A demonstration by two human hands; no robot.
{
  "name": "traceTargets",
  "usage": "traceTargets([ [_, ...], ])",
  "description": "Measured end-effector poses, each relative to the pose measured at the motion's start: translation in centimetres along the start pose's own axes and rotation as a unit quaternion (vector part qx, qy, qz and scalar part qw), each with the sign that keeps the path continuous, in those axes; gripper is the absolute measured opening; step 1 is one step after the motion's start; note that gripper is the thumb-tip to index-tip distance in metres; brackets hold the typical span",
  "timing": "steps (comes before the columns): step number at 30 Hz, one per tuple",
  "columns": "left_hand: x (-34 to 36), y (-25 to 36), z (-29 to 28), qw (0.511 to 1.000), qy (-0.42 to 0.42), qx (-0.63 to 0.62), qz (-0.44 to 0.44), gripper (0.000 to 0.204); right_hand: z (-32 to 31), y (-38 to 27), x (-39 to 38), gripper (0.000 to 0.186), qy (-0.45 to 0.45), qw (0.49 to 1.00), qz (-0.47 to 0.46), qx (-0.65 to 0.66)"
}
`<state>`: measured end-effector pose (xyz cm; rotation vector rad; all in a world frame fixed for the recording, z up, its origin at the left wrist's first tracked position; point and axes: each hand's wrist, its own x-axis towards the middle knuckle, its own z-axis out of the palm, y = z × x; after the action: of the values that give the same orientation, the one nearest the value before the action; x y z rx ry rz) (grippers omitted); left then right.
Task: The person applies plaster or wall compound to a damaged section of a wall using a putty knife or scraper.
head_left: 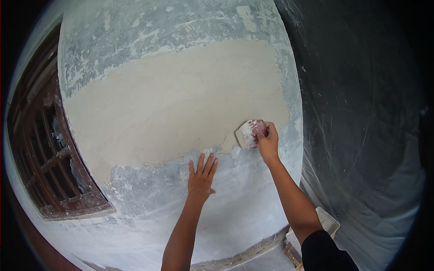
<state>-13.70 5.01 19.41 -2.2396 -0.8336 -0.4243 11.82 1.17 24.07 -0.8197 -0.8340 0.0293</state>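
My right hand (268,142) grips a putty scraper (248,133), a flat plate smeared with white and dull red. Its edge rests against the wall at the lower right of a broad cream coat of filler (181,95). Below that coat's lower edge, my left hand (202,177) lies flat on the grey-white wall (235,194), fingers spread and holding nothing. Along its lower border the coat is ragged, with small bits of filler between the two hands.
A brown wooden window (56,153) with dark panes is set into the wall at the left. Dark plastic sheeting (357,113) hangs on the right. Low at the right, a white container (328,222) stands beside a piece of wood (291,255) near the tiled floor (264,263).
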Motion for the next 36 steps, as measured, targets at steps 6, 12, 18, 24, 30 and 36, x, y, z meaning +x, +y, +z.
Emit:
traceTargets([
  [6,-0.2,-0.1,-0.7,0.999,-0.028,-0.002,-0.021,0.126,-3.0,1.3,-3.3,0.023,-0.026,0.99,0.126,0.06],
  [12,-1.2,3.7,0.3,0.998,0.034,0.053,0.016,0.096,-9.6,3.5,-6.2,0.024,-0.002,0.976,0.213,0.04],
  [18,-1.7,12.7,3.9,0.976,-0.006,-0.184,0.116,0.086,-17.8,6.6,-9.6,0.024,0.054,0.96,0.274,0.025],
  [24,-2.9,22.8,8.2,0.928,-0.092,-0.309,0.186,0.078,-28.2,9.6,-14.2,0.026,0.139,0.934,0.327,-0.024],
  [30,-4.8,33.0,12.9,0.88,-0.199,-0.361,0.237,0.07,-40.3,12.8,-20.2,0.03,0.227,0.886,0.395,-0.09],
  [36,-7.1,40.8,15.8,0.82,-0.325,-0.399,0.251,0.064,-48.9,13.9,-26.1,0.03,0.312,0.823,0.457,-0.124],
])
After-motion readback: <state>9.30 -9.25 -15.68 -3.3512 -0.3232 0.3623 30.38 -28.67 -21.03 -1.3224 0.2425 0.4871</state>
